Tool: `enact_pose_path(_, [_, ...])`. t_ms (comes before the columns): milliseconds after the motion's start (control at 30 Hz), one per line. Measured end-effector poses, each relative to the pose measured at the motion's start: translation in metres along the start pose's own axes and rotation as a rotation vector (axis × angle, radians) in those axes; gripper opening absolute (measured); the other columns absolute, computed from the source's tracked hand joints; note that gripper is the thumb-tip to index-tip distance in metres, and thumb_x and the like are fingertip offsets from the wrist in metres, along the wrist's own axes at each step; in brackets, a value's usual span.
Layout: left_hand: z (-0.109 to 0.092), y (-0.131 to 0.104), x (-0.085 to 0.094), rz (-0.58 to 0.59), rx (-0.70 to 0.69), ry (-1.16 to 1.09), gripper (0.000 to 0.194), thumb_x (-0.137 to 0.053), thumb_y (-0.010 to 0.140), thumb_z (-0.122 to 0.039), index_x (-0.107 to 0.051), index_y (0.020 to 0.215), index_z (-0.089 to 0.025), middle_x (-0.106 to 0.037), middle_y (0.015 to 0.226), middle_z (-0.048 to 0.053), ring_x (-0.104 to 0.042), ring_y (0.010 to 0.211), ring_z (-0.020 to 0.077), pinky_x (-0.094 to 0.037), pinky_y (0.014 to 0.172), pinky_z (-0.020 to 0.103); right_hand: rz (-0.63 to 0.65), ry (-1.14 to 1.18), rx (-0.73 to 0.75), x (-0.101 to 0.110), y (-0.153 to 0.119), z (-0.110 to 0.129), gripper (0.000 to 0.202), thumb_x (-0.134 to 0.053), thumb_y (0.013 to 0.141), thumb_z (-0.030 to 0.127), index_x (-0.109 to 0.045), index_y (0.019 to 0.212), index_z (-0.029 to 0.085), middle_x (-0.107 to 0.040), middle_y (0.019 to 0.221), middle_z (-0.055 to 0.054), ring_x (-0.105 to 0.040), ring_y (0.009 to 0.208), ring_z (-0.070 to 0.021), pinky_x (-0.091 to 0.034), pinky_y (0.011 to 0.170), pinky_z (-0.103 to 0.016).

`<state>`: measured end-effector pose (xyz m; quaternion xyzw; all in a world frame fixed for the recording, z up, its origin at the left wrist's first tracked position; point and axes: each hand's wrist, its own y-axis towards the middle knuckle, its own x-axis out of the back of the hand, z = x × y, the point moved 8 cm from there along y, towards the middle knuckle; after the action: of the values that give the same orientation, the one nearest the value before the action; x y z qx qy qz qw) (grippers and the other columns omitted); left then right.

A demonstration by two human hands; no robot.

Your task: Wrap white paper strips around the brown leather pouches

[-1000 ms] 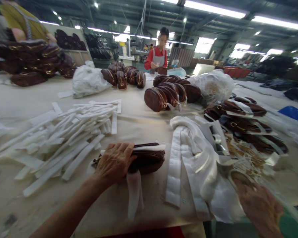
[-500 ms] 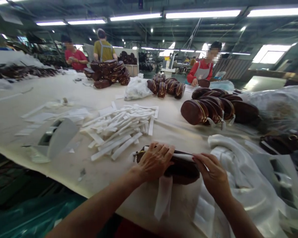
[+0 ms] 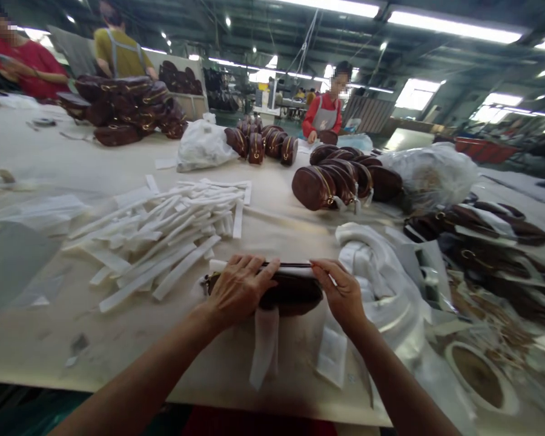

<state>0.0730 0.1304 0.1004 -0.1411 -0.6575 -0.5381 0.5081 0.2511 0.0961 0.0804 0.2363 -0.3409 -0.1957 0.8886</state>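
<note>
On worktop [image 3: 36, 351], brown bag [image 3: 295, 298] is clasped by part-curled L hand [image 3: 238, 289], white strip [image 3: 298, 272] prob. pinched by R hand [image 3: 344, 293]; strip may be skewed if tugged unevenly.

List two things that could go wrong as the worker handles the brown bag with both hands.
The white strip along the brown bag's top might shift or crease if the left hand or right hand loosens.

The pale strip trailing in front of the bag might get snagged, since it lies between the forearms.
</note>
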Motion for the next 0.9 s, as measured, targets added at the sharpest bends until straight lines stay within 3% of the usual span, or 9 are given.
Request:
enact_pose_path(133, [0.002, 0.001, 0.005, -0.081, -0.011, -0.029, 0.028, -0.049, 0.092, -0.03, -0.056, 0.114, -0.014, -0.062, 0.092, 0.007, -0.055, 0.08, 0.0206, -0.041, 0.073, 0.034, -0.057, -0.358, -0.221, 0.021, -0.022, -0.051, 0.027, -0.046, 0.09, 0.03, -0.064, 0.104, 0.016, -0.066, 0.098, -0.012, -0.06, 0.09, -0.0227, -0.048, 0.08, -0.036])
enact_pose_path(233, [0.001, 0.002, 0.007, -0.095, -0.017, -0.018, 0.029, -0.047, 0.093, -0.03, -0.056, 0.115, -0.013, -0.062, 0.092, 0.007, -0.055, 0.08, 0.0212, -0.041, 0.073, 0.034, 0.102, -0.711, -0.297, 0.017, -0.039, -0.08, 0.024, -0.05, 0.087, 0.027, -0.064, 0.102, 0.013, -0.064, 0.101, -0.015, -0.056, 0.095, -0.0265, -0.043, 0.081, -0.039])
enact_pose_path(333, [-0.001, 0.001, 0.007, -0.098, -0.015, -0.011, 0.03, -0.046, 0.093, -0.03, -0.056, 0.115, -0.013, -0.061, 0.093, 0.007, -0.055, 0.08, 0.0216, -0.041, 0.073, 0.034, 0.195, -0.822, -0.337, 0.008, -0.05, -0.096, 0.015, -0.053, 0.086, 0.024, -0.066, 0.086, 0.016, -0.065, 0.091, -0.011, -0.055, 0.087, -0.0234, -0.04, 0.075, -0.034])
enact_pose_path(500, [-0.001, -0.001, 0.008, -0.108, -0.025, 0.002, 0.03, -0.046, 0.093, -0.031, -0.056, 0.115, -0.013, -0.061, 0.094, 0.008, -0.055, 0.08, 0.021, -0.041, 0.073, 0.034, 0.142, -0.768, -0.327, 0.01, -0.048, -0.104, 0.021, -0.055, 0.085, 0.02, -0.063, 0.066, 0.017, -0.064, 0.075, -0.007, -0.055, 0.075, -0.0185, -0.039, 0.069, -0.029])
enact_pose_path(600, [0.0, -0.001, 0.009, -0.108, -0.019, 0.002, 0.03, -0.046, 0.093, -0.03, -0.056, 0.116, -0.013, -0.062, 0.094, 0.008, -0.056, 0.08, 0.0207, -0.042, 0.073, 0.034, 0.097, -0.727, -0.279, 0.016, -0.046, -0.095, 0.022, -0.052, 0.086, 0.022, -0.064, 0.068, 0.018, -0.063, 0.076, -0.006, -0.055, 0.077, -0.0184, -0.041, 0.073, -0.029])
enact_pose_path(733, [0.0, -0.001, 0.009, -0.106, -0.014, 0.007, 0.029, -0.047, 0.093, -0.029, -0.056, 0.115, -0.013, -0.062, 0.094, 0.008, -0.056, 0.08, 0.021, -0.042, 0.073, 0.034, 0.156, -0.476, -0.144, 0.004, -0.051, -0.075, 0.02, -0.052, 0.085, 0.026, -0.064, 0.071, 0.021, -0.063, 0.082, -0.006, -0.057, 0.082, -0.0187, -0.045, 0.076, -0.031])
enact_pose_path(800, [0.0, -0.001, 0.009, -0.11, -0.011, 0.002, 0.029, -0.048, 0.093, -0.03, -0.056, 0.116, -0.014, -0.062, 0.094, 0.008, -0.056, 0.08, 0.0209, -0.042, 0.073, 0.034, 0.144, -0.332, -0.2, 0.004, -0.053, -0.078, 0.018, -0.054, 0.082, 0.028, -0.064, 0.069, 0.021, -0.063, 0.092, -0.008, -0.059, 0.088, -0.0204, -0.046, 0.077, -0.033])
enact_pose_path(900, [0.0, -0.002, 0.008, -0.104, -0.009, -0.009, 0.03, -0.049, 0.092, -0.03, -0.056, 0.116, -0.014, -0.062, 0.094, 0.008, -0.056, 0.081, 0.0211, -0.042, 0.073, 0.034, 0.08, -0.186, -0.431, 0.011, -0.056, -0.099, 0.018, -0.061, 0.073, 0.036, -0.066, 0.066, 0.021, -0.062, 0.103, -0.012, -0.055, 0.106, -0.0274, -0.047, 0.08, -0.038])
